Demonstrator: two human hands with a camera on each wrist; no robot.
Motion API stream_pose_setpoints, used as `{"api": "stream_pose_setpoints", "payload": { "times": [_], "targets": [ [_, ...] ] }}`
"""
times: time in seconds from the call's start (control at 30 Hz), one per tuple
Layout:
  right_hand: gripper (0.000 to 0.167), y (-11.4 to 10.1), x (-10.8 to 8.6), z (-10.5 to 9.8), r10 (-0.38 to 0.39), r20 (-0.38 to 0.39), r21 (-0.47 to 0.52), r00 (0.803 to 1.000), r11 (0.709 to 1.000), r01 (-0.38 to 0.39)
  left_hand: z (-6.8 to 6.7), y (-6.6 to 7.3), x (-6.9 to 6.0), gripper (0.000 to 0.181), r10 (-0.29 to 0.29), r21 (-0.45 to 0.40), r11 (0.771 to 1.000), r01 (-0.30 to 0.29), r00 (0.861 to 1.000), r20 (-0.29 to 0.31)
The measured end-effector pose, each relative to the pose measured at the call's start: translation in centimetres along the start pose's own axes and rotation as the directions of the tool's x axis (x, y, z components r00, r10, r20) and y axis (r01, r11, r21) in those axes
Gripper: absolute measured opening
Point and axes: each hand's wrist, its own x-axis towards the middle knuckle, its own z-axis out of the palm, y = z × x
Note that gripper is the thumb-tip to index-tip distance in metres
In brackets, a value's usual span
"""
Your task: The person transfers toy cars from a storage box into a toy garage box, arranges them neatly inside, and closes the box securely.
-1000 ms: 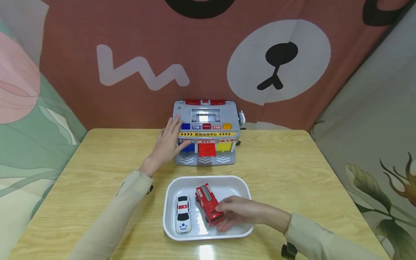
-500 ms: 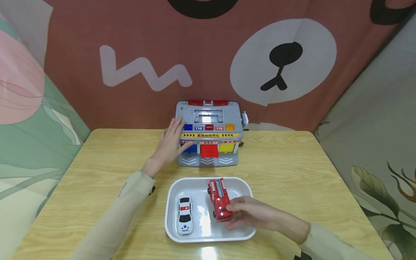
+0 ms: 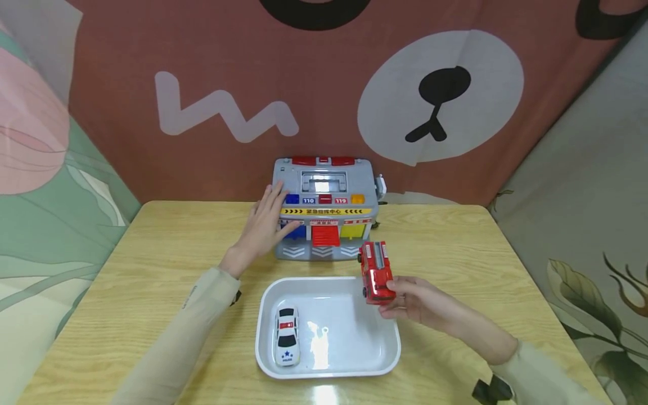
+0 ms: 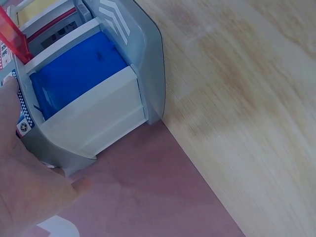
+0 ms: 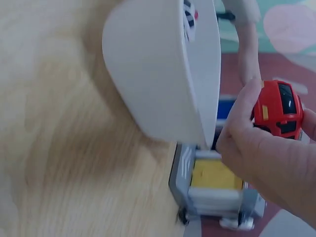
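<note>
A red toy fire truck (image 3: 376, 275) is pinched by its near end in my right hand (image 3: 422, 301), held above the tray's far right corner. The right wrist view shows the truck's red cab (image 5: 279, 108) between thumb and fingers. My left hand (image 3: 259, 225) rests with fairly straight fingers on the left side of the grey toy station (image 3: 324, 185). That station has a blue door (image 4: 79, 71), a raised red door (image 3: 325, 235) and a yellow door (image 3: 352, 230). In the white tray (image 3: 349, 374) lies a white toy police car (image 3: 287, 336).
The wooden table (image 3: 445, 242) carries the station at its back edge, against a brown bear-print cloth (image 3: 324, 84). The tray stands in front of the station, with a strip of table between them.
My right hand has lifted the fire truck out of the tray and moved it away from me and to the right. My left hand stays on the station.
</note>
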Motion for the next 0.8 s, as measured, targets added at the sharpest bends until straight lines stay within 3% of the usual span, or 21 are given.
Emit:
{"api": "stream_pose_setpoints", "payload": {
  "times": [0.13, 0.4, 0.67, 0.8],
  "targets": [
    [0.033, -0.6, 0.3, -1.9, -0.046, -0.035, -0.043, 0.998, 0.998, 0.045, 0.0, -0.1, 0.0, 0.084, -0.002, 0.0, 1.0, 0.002, 1.0, -0.006],
    [0.024, -0.6, 1.5, -4.8, -0.028, -0.125, -0.011, 0.992, 1.0, 0.027, 0.1, 0.0, 0.1, 0.084, 0.004, 0.0, 1.0, -0.004, 1.0, -0.008],
    [0.02, 0.1, 4.2, -5.3, -0.018, -0.169, -0.019, 0.985, 1.0, 0.015, 0.1, 0.1, 0.0, 0.083, 0.011, -0.003, 1.0, -0.011, 1.0, -0.006],
    [0.023, 0.5, 5.5, -5.1, -0.011, -0.151, -0.042, 0.988, 0.999, 0.004, 0.2, 0.1, 0.0, 0.083, 0.004, -0.006, 1.0, -0.004, 1.0, -0.01]
  ]
}}
